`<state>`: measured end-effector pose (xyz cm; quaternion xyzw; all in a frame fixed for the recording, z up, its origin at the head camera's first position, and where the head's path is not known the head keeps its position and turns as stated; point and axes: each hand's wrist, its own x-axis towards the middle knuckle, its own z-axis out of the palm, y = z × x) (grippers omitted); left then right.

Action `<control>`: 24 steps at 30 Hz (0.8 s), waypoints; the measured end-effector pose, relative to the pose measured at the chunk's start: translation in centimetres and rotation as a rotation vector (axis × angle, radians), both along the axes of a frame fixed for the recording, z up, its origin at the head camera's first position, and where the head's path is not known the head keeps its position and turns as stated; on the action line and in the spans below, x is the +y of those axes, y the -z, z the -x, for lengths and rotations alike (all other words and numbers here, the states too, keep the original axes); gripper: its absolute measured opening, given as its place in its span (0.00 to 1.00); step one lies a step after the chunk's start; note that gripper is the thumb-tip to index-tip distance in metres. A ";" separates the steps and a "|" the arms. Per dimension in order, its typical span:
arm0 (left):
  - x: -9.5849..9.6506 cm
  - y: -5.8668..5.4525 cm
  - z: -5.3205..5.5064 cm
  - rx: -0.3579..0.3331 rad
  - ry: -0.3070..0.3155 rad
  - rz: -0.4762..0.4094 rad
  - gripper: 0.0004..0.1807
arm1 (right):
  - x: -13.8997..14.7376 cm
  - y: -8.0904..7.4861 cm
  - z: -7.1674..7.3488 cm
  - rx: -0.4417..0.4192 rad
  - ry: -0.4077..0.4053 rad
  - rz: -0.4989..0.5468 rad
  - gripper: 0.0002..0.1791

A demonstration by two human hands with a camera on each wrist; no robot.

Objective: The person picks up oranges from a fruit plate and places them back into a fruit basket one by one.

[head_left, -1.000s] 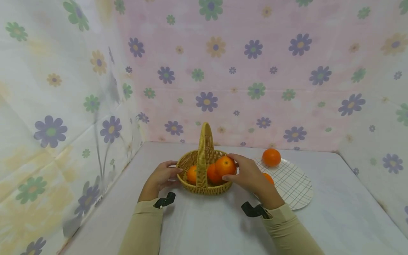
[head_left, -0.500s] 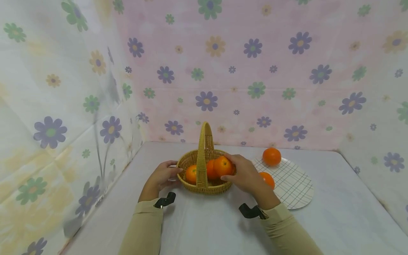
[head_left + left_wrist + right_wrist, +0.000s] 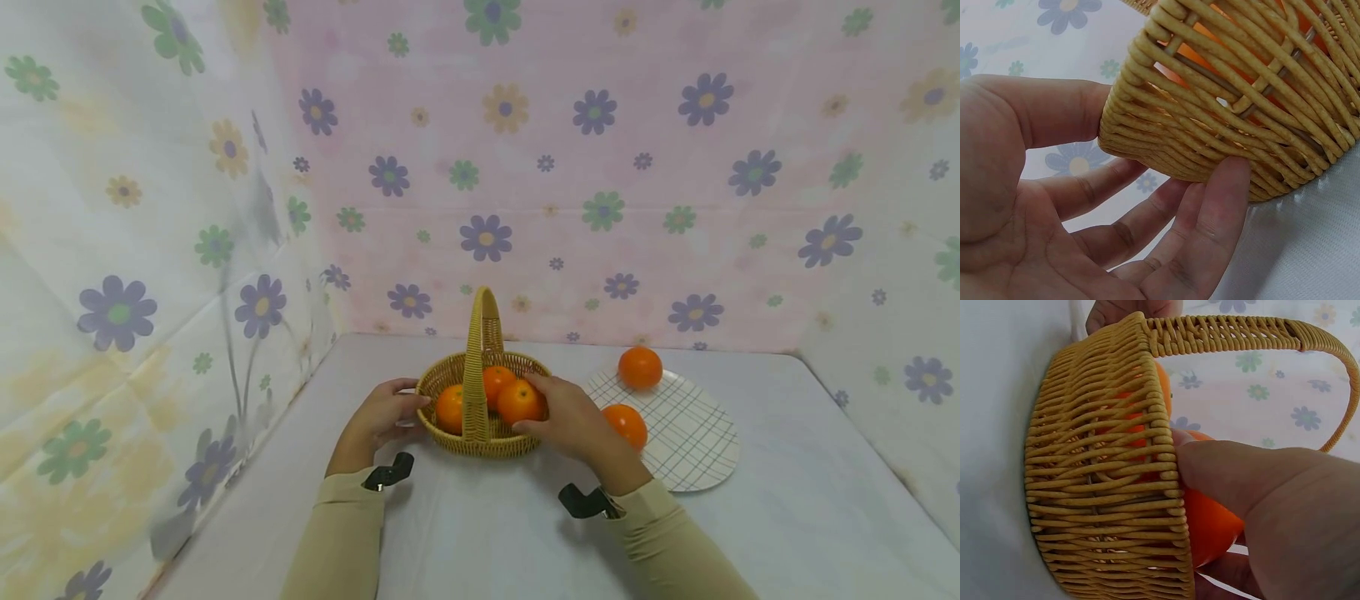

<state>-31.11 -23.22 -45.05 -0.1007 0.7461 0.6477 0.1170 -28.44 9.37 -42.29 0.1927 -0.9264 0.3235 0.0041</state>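
Note:
A yellow wicker basket (image 3: 487, 449) with a tall arched handle stands mid-table in the head view. My left hand (image 3: 381, 417) holds its left end, the thumb at the rim and the fingers against the woven outer wall (image 3: 1229, 119). On the right side, my right hand (image 3: 572, 418) grips an orange (image 3: 519, 402) inside the basket, its thumb passing over the rim in the right wrist view. Another orange (image 3: 496, 382) lies just behind the gripped one. To the left of the handle sits a third orange (image 3: 450, 408). My right fingers are partly hidden behind the fruit.
A white plate (image 3: 693, 437) with a grid pattern lies to the right of the basket. Two oranges rest at its left side, one toward the back (image 3: 640, 367) and one nearer (image 3: 628, 424), close to my right wrist. Flowered cloth (image 3: 555, 208) hangs behind the white-covered table.
My right hand has moved left and down with its orange, deeper into the basket. The orange behind it has shifted back. My left hand has stayed at the basket's left end.

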 end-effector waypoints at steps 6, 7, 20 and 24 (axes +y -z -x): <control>-0.1 0.2 0.1 0.000 -0.002 0.001 0.33 | -0.6 0.2 -0.4 -0.011 0.006 0.000 0.44; -0.1 0.2 0.2 0.001 -0.001 0.000 0.33 | -0.7 0.3 -0.4 -0.012 0.010 -0.006 0.44; -0.2 0.3 0.4 -0.003 -0.004 -0.015 0.31 | -1.0 0.6 -0.3 -0.052 0.006 -0.062 0.45; -0.3 0.5 0.4 0.001 -0.006 -0.013 0.31 | -0.9 0.9 -0.2 -0.057 -0.016 -0.025 0.43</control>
